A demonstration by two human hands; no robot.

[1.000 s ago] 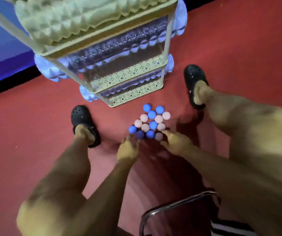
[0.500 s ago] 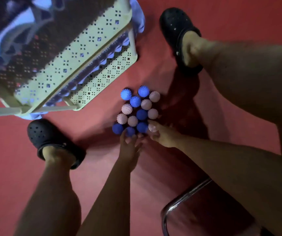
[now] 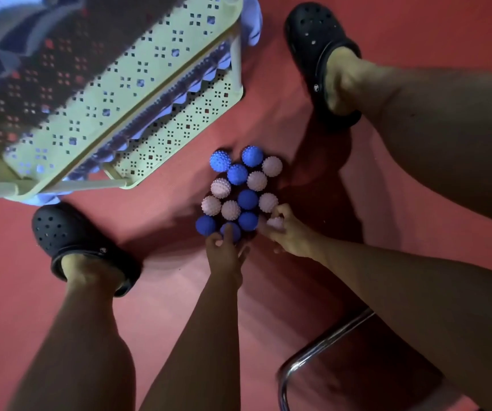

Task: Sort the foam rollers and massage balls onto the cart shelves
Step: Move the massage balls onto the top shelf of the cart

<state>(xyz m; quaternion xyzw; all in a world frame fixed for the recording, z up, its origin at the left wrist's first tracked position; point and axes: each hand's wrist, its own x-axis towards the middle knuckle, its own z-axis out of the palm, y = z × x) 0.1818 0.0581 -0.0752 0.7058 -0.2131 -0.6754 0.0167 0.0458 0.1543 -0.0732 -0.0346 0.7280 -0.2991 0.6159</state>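
i see a cluster of spiky massage balls, blue and pale pink, packed together on the red floor between my two black clogs. my left hand reaches in with fingers curled round a blue ball at the cluster's near edge. my right hand pinches a pink ball at the near right edge. the pale yellow cart stands just beyond, with lilac foam rollers lying on its shelves.

Head view, steeply down, close.
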